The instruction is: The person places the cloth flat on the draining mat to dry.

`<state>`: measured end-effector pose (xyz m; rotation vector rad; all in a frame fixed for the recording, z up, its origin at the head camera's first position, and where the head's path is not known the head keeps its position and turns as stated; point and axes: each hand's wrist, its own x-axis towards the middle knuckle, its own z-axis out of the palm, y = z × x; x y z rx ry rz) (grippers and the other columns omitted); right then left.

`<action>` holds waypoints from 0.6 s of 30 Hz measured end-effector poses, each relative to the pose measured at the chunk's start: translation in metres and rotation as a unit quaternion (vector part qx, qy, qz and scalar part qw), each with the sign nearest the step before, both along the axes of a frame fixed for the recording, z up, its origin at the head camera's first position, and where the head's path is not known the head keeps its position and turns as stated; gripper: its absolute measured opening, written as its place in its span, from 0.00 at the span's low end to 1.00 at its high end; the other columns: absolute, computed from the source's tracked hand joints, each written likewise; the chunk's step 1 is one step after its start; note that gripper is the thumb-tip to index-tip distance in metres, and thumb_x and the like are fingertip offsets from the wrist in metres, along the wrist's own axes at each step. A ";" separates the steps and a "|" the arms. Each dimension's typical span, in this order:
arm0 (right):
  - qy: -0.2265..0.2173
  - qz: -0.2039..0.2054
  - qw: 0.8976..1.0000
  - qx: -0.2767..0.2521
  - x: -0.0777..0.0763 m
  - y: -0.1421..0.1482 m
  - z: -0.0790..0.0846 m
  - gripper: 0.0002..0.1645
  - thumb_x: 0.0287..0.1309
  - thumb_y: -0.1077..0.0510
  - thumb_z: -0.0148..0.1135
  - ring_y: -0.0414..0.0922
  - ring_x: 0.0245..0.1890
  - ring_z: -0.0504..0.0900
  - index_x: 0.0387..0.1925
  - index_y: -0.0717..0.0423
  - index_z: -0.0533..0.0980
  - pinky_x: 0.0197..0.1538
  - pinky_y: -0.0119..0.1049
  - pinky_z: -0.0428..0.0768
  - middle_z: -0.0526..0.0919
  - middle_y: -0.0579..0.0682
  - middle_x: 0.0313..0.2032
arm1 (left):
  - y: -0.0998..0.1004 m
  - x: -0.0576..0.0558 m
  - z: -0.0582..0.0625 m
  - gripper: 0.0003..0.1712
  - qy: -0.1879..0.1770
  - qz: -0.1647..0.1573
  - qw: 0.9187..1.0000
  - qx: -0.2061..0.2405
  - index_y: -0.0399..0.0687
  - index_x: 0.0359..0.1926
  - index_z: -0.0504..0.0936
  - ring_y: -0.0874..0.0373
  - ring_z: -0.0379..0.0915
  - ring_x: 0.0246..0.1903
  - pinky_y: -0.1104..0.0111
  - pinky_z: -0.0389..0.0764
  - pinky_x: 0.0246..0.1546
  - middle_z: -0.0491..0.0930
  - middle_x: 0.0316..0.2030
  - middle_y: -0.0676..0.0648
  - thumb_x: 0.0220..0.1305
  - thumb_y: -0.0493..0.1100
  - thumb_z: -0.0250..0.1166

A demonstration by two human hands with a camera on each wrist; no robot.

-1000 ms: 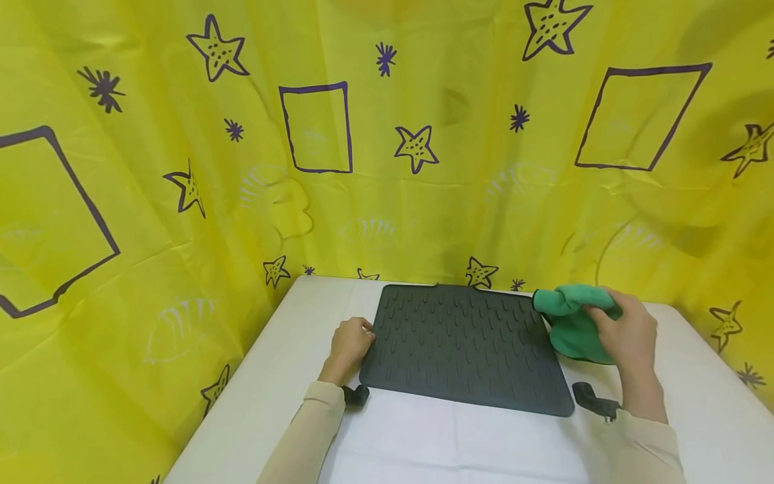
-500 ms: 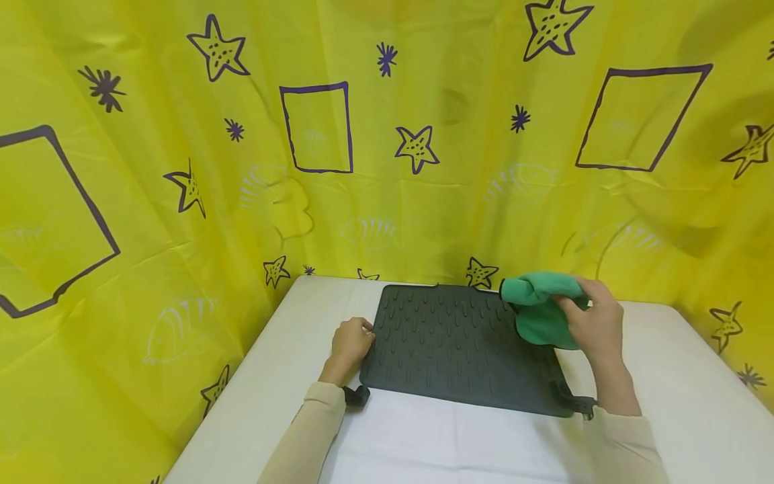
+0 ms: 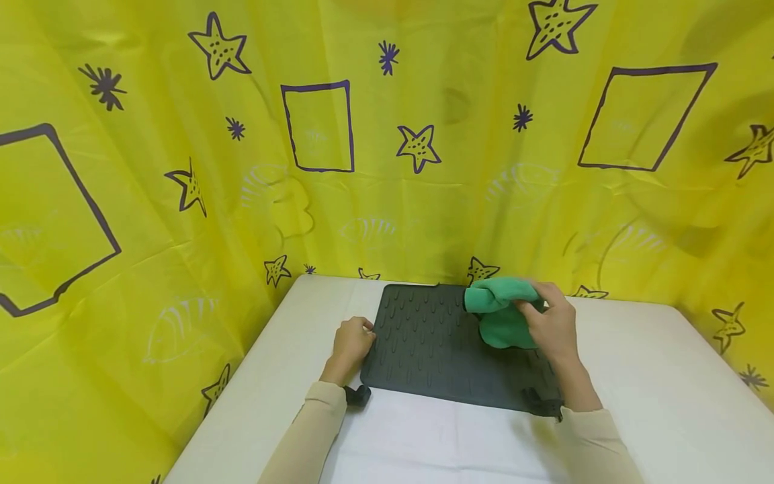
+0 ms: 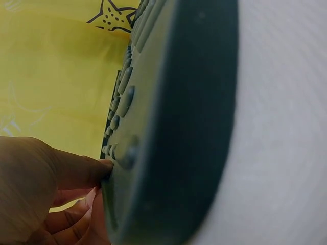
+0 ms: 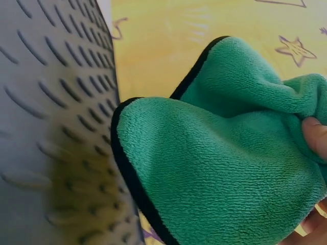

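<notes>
A dark grey mat (image 3: 417, 356) with rows of raised ridges lies flat in the head view. At its left edge is my left hand (image 3: 351, 344); the left wrist view shows the thumb (image 4: 94, 171) on top of the rim and the other fingers curled below, pinching it. My right hand (image 3: 554, 325) grips a bunched green microfibre cloth (image 3: 506, 329) over the mat's back right part. In the right wrist view the cloth's fuzzy face and black edging (image 5: 134, 184) hang beside the ridged surface. Whether cloth and mat touch is unclear.
A white table (image 3: 653, 376) carries the mat, and a creased white sheet (image 3: 399, 437) lies in front of it. Behind and at both sides hangs a yellow curtain (image 3: 369, 202) printed with stars and frames. Black wrist mounts (image 3: 358, 396) sit on both wrists.
My right hand has carried the green cloth leftward, from the mat's right edge to over its right half. The left hand and the mat have stayed in place.
</notes>
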<state>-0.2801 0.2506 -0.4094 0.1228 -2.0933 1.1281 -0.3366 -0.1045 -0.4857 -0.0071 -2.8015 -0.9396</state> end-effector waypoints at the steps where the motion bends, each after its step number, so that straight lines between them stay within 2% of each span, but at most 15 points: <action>1: -0.005 0.005 1.000 -0.005 -0.001 -0.003 -0.002 0.20 0.59 0.68 0.70 0.15 0.44 0.69 0.55 0.62 0.83 0.51 0.18 0.68 0.85 0.61 0.46 | 0.000 0.000 0.000 0.06 0.002 0.000 1.000 -0.001 0.41 0.40 0.88 0.44 0.85 0.35 0.54 0.83 0.38 0.89 0.39 0.40 0.63 0.38 0.70; 8: -0.005 0.047 0.999 -0.022 -0.009 -0.022 -0.022 0.20 0.60 0.69 0.69 0.19 0.48 0.70 0.55 0.61 0.83 0.54 0.17 0.68 0.85 0.61 0.49 | 0.000 0.000 -0.001 0.06 0.010 0.001 1.000 -0.005 0.41 0.40 0.89 0.43 0.85 0.36 0.53 0.83 0.39 0.89 0.39 0.40 0.62 0.37 0.70; 11: -0.006 0.059 0.998 -0.017 -0.014 -0.027 -0.033 0.20 0.59 0.69 0.70 0.25 0.51 0.73 0.55 0.60 0.83 0.56 0.19 0.69 0.85 0.60 0.51 | 0.000 -0.001 -0.001 0.07 0.008 0.002 1.000 -0.007 0.42 0.41 0.89 0.43 0.86 0.37 0.53 0.83 0.39 0.89 0.39 0.40 0.62 0.38 0.70; 14: -0.032 0.063 0.997 -0.005 -0.017 -0.030 -0.041 0.21 0.60 0.67 0.70 0.39 0.54 0.78 0.56 0.59 0.83 0.60 0.31 0.73 0.85 0.60 0.51 | 0.001 -0.001 -0.002 0.07 0.004 0.004 1.000 -0.005 0.42 0.42 0.89 0.43 0.86 0.38 0.53 0.83 0.41 0.89 0.41 0.40 0.63 0.38 0.70; 18: -0.110 0.072 0.991 0.020 -0.019 -0.030 -0.050 0.24 0.64 0.63 0.67 0.59 0.60 0.78 0.62 0.56 0.79 0.63 0.56 0.73 0.82 0.62 0.56 | 0.001 -0.001 -0.002 0.08 -0.002 0.007 1.000 0.003 0.42 0.43 0.89 0.44 0.85 0.37 0.53 0.83 0.40 0.89 0.42 0.39 0.62 0.38 0.70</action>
